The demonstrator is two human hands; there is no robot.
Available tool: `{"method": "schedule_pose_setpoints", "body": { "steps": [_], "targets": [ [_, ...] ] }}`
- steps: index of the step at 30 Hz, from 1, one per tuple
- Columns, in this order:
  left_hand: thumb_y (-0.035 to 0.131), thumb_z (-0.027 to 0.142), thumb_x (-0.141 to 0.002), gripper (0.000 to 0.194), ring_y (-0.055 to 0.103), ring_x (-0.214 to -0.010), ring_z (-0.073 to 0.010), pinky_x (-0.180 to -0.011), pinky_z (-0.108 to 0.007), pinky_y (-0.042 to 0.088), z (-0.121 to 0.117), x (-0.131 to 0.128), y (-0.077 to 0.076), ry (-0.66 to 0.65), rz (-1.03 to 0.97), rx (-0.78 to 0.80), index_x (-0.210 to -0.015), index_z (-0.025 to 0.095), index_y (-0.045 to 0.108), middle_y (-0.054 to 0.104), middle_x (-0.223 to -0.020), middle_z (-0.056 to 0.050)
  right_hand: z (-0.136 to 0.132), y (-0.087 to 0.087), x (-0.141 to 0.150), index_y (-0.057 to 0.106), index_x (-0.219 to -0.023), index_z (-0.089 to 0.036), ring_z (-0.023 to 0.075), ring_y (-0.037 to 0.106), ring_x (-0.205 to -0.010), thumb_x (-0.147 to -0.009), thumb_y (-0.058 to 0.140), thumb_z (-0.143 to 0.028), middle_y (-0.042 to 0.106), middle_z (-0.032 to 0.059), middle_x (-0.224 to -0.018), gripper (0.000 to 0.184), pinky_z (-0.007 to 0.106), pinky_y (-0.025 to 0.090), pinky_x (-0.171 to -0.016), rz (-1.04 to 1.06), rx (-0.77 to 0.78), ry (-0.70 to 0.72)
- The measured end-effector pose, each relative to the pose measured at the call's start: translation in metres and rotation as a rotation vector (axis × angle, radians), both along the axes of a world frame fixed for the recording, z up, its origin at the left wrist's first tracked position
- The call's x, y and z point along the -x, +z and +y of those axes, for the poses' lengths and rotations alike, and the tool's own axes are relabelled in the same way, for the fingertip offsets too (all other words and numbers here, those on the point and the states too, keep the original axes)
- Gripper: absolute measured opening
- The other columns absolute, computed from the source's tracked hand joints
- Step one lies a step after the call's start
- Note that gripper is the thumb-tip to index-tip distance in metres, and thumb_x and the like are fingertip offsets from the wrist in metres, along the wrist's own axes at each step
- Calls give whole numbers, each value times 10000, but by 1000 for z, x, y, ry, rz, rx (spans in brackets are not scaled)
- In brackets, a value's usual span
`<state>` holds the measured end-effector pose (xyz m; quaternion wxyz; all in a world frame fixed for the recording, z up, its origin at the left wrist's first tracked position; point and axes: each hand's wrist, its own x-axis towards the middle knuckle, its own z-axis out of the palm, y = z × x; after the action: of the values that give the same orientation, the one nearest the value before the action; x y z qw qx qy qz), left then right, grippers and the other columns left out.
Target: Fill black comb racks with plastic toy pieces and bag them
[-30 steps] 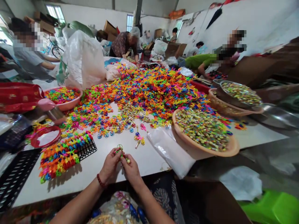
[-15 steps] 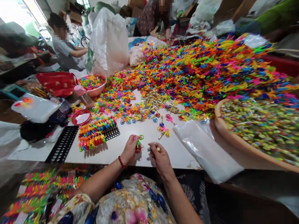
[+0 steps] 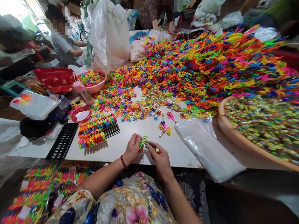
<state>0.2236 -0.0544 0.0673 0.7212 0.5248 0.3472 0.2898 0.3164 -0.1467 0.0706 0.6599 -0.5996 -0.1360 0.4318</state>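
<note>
My left hand (image 3: 133, 147) is closed on a small green plastic toy bike (image 3: 141, 145) with a green wheel on top and a red one below. Between the pinched fingers of my right hand (image 3: 159, 155) is a small tube with a pale yellow end (image 3: 156, 150); the fingers hide most of it. The tube's tip meets or nearly meets the toy bike; I cannot tell whether they are joined. Just beyond my hands lie a pink toy bike with a yellow end (image 3: 165, 127) and a clear tube (image 3: 161, 133).
A black rack (image 3: 112, 130) carries rows of colourful toys, with another black rack (image 3: 62, 141) to its left. A colourful heap (image 3: 198, 68) covers the table's far side. Clear plastic bags (image 3: 207, 149) and an orange basin (image 3: 223, 116) lie right. Two people are behind.
My right hand has moved left, bringing the tube up to the toy bike. My left hand has shifted slightly right with the toy bike. The view has tilted a little.
</note>
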Motion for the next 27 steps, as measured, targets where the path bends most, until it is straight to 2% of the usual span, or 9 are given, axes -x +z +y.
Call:
{"method": "schedule_pose_setpoints", "body": {
  "steps": [3, 8, 11, 16, 20, 23, 27],
  "targets": [
    [558, 691, -812, 493, 392, -431, -64, -419, -189, 302, 1, 0, 0, 0, 6, -2, -843, 214, 438, 467, -562, 83, -2, 0, -2, 770, -938, -188, 142, 603, -655, -639, 829, -462, 734, 44, -828, 409, 223, 473, -532, -69, -13, 9],
    [547, 644, -846, 436, 399, -456, -78, -447, -205, 312, 4, 1, -3, 1, 69, -43, -841, 220, 446, 472, -576, 75, -3, 1, -1, 770, -944, -185, 66, 436, -463, -662, 806, -486, 690, 14, -687, 414, 179, 308, -389, -29, 19, 68],
    [552, 576, -878, 367, 422, -500, -88, -483, -212, 326, 3, 4, -5, 11, 121, -118, -857, 217, 475, 489, -611, 62, -3, 2, 0, 765, -939, -179, 51, 391, -434, -644, 814, -501, 689, 14, -680, 439, 178, 283, -375, -3, 20, 51],
    [533, 551, -898, 342, 446, -543, -99, -509, -214, 342, -1, 3, -7, 32, 139, -153, -855, 215, 491, 519, -652, 44, -2, 1, -2, 767, -938, -186, 100, 538, -541, -665, 803, -490, 718, 24, -743, 410, 199, 405, -453, -47, -2, 59],
    [532, 603, -874, 390, 407, -461, -94, -451, -217, 311, 3, 1, -4, -22, 145, -65, -835, 219, 472, 493, -581, 59, -3, -5, -4, 777, -911, -204, 184, 659, -782, -704, 786, -442, 754, 47, -887, 315, 283, 534, -696, -196, -53, 82],
    [554, 629, -846, 427, 365, -418, -80, -426, -208, 279, 8, 0, -3, -75, 152, -27, -789, 216, 459, 464, -532, 71, -3, -8, -3, 778, -907, -221, 214, 678, -875, -730, 771, -408, 759, 50, -933, 258, 327, 538, -811, -304, -92, 107],
    [539, 606, -868, 409, 364, -426, -86, -448, -205, 277, 13, -2, -5, -69, 182, -62, -775, 214, 472, 443, -499, 73, -3, -8, -1, 769, -931, -228, 224, 685, -892, -785, 726, -394, 757, 52, -948, 225, 335, 540, -815, -399, -114, 161]
  ]
}}
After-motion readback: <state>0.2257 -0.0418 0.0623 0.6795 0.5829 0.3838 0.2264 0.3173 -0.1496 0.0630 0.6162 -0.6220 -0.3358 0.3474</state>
